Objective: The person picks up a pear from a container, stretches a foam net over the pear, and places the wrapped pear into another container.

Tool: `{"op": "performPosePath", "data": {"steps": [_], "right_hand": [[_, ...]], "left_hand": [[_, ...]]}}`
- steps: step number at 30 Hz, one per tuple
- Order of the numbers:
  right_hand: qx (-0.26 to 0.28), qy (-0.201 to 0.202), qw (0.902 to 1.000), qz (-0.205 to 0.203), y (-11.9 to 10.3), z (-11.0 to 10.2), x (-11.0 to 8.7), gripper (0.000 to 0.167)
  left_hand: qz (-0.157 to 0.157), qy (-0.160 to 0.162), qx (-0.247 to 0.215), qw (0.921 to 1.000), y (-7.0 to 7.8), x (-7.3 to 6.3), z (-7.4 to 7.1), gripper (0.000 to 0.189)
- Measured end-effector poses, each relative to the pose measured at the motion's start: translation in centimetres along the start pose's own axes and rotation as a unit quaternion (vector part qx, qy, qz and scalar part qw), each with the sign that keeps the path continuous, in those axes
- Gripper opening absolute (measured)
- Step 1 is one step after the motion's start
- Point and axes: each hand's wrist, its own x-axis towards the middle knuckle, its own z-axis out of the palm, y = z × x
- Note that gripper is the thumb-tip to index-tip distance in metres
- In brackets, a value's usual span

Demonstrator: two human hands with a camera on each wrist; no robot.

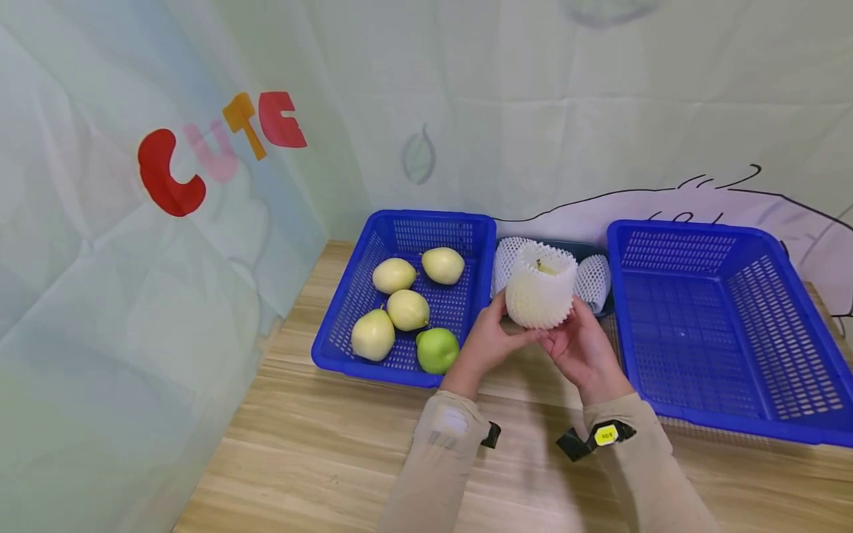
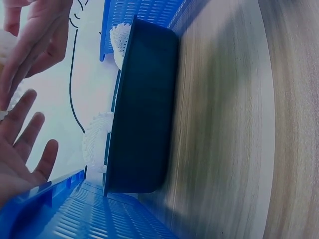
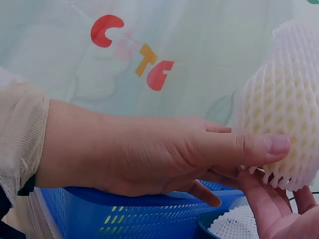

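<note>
A pale yellow pear [image 1: 546,269] sits in a white foam net sleeve [image 1: 540,302], stem showing through its open top. My left hand [image 1: 489,339] grips the sleeve from the left; the right wrist view shows its thumb [image 3: 269,145] laid along the mesh. From below and the right, my right hand [image 1: 588,352] holds the sleeve, its fingers at the bottom edge in the right wrist view. Behind the held pear stands a dark green tray [image 2: 144,109] with white foam-netted pieces [image 1: 592,283] in it.
A blue basket [image 1: 426,379] on the left holds several pale pears [image 1: 393,275] and a green apple [image 1: 437,350]. Another blue basket [image 1: 693,326] stands on the right. Both rest on a wood-grain table [image 1: 320,444], with a printed cloth [image 1: 466,148] behind.
</note>
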Motion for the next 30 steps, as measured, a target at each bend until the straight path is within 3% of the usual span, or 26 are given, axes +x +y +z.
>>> {"op": "performPosePath", "data": {"steps": [4, 6, 10, 12, 19, 23, 27, 30], "right_hand": [[0.004, 0.008, 1.0, 0.003, 0.1, 0.1, 0.0, 0.027], [0.002, 0.018, 0.9998, 0.008, 0.1, 0.2, 0.0, 0.028], [0.001, 0.034, 0.9992, 0.021, 0.2, 0.3, 0.0, 0.028], [-0.001, 0.039, 0.9989, 0.026, 0.2, 0.4, -0.1, 0.029], [0.016, 0.042, 0.9983, 0.037, 0.1, 0.6, -0.2, 0.041], [0.01, 0.038, 0.9985, 0.039, 0.1, 0.7, -0.1, 0.043], [-0.102, 0.039, 0.9938, 0.021, -0.3, 0.7, -0.1, 0.04], [-0.216, 0.044, 0.9749, -0.03, -0.4, 0.8, -0.3, 0.036]], "left_hand": [[0.011, 0.016, -0.014, 0.9997, 0.5, 0.0, -0.1, 0.095], [0.013, 0.021, -0.027, 0.9993, 1.6, -0.2, -0.4, 0.098], [-0.013, 0.015, -0.043, 0.9989, 3.7, -0.7, -1.0, 0.089], [-0.022, 0.012, -0.042, 0.9988, 4.0, -0.8, -1.1, 0.086], [-0.018, 0.014, -0.047, 0.9986, 0.6, -0.2, -0.2, 0.084], [-0.013, 0.02, -0.045, 0.9987, 0.1, -0.2, -0.1, 0.083], [-0.022, 0.032, -0.043, 0.9983, 0.3, -0.2, -0.1, 0.078], [-0.045, 0.039, -0.043, 0.9973, 0.3, -0.3, -0.2, 0.075]]}}
